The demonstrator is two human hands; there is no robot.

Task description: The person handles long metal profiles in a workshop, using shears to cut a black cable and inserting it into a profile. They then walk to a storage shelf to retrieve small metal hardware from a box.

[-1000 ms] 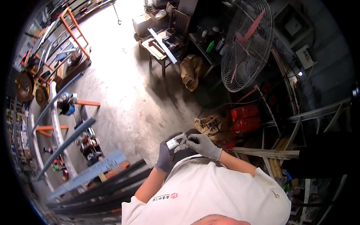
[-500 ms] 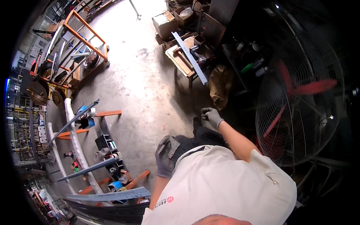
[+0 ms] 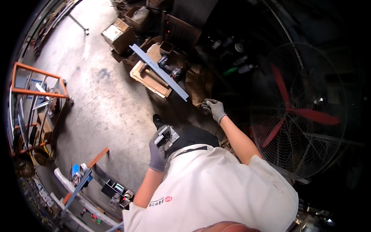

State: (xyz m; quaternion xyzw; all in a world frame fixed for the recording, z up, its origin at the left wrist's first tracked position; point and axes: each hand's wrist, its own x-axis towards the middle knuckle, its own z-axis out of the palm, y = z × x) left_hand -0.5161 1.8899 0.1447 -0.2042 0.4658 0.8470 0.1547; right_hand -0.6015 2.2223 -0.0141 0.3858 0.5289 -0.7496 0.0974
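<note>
My left hand (image 3: 156,154), in a grey work glove, is closed around a grey metal block with slots (image 3: 168,137), held low in front of my dark trousers. My right hand (image 3: 215,109), also gloved, hangs with its fingers loosely apart and nothing in it, near a brown sack-like cloth (image 3: 199,81). Ahead of both hands stands a small worktable (image 3: 164,92). Across it lies a long pale metal bar (image 3: 156,70) with holes at its end. Beside the bar are a power drill (image 3: 177,72) and a hammer (image 3: 147,70).
Close on my right stands a large caged fan (image 3: 288,110) with red blades. Cardboard boxes (image 3: 119,35) are stacked beyond the worktable. An orange-framed cart (image 3: 40,92) stands far left; nearer left, a rack with white-wrapped rails (image 3: 83,199) holds metal strips. Bottles (image 3: 245,69) sit on a dark shelf.
My view has turned right, so the worktable and cart appear further left. My left hand has turned, showing more of the metal block. The right hand stays stretched out.
</note>
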